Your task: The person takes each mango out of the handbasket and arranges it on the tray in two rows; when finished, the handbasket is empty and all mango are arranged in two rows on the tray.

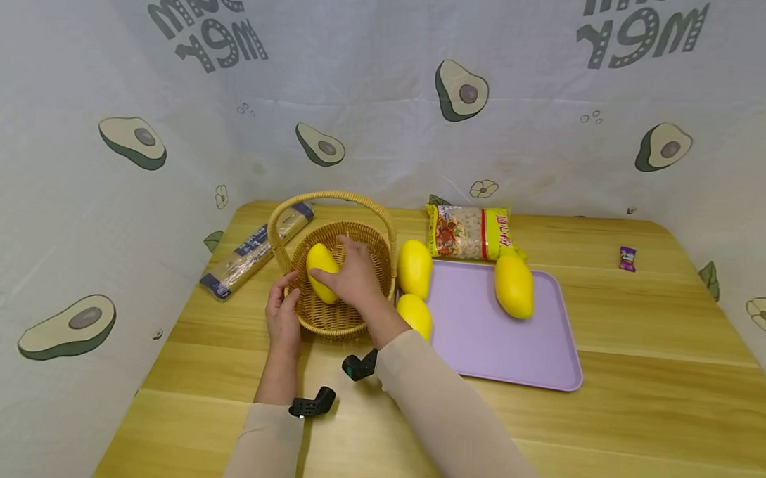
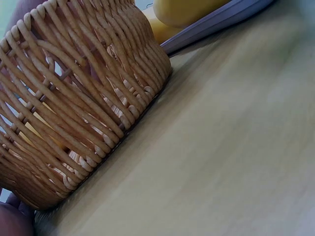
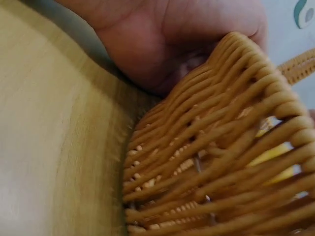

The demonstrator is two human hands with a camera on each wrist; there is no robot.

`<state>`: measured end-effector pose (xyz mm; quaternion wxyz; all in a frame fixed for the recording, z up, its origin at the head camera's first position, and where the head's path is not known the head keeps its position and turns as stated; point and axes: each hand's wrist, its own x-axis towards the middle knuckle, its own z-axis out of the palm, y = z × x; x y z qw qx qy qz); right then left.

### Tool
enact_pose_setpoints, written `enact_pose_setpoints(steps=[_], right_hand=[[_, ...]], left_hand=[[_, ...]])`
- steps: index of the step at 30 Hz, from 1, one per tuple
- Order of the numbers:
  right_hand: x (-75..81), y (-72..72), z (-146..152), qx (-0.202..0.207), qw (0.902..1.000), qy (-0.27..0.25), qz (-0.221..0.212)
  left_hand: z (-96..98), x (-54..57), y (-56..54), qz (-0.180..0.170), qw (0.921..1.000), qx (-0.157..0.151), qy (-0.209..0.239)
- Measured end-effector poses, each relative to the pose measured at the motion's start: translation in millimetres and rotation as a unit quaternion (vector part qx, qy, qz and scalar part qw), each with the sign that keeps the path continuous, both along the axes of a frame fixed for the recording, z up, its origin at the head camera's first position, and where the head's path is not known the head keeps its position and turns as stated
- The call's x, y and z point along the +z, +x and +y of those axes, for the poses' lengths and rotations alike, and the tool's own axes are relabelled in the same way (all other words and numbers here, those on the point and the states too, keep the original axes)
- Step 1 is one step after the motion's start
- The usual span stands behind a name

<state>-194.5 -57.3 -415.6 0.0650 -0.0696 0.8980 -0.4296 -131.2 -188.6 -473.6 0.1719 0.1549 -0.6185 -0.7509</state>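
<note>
A yellow mango (image 1: 322, 265) lies in the round wicker basket (image 1: 329, 330), which has a tall arched handle. My right hand (image 1: 354, 277) reaches over the near right rim and holds this mango, thumb on its near side. At the basket's left side, my left hand (image 1: 283, 320) grips the rim, fingers and thumb at the weave; in the right wrist view that hand (image 3: 172, 39) cups the outer wall. Two mangoes, a farther one (image 1: 415, 268) and a nearer one (image 1: 415, 316), lie at the tray's left edge. Another mango (image 1: 514, 287) lies on the purple tray (image 1: 481, 341).
Behind the tray stands a yellow printed food bag (image 1: 465, 233). A long clear-and-blue packet (image 1: 256, 248) lies left of the basket, partly behind its handle. A small purple wrapped candy (image 1: 627, 259) is at the far right. Patterned cloth hangs round the table's back and sides.
</note>
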Motion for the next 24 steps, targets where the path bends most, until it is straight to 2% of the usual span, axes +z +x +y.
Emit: enact_pose_setpoints(steps=[6,13,24], right_hand=[[-5.1,-4.2,-6.0,0.006,0.9993,-0.021,-0.031],[-6.9,-5.4,-8.0,0.012,0.9994,-0.004,-0.032],[-9.5,-6.2,-7.9,0.007,0.9992,-0.001,-0.040]], left_hand=[[-0.2,-0.9,0.4,0.001,1.0000,0.002,-0.004],[1.4,-0.2,-0.9,0.010,0.9999,0.010,0.002],[0.2,-1.0,-0.7,0.011,0.9999,0.003,0.003]])
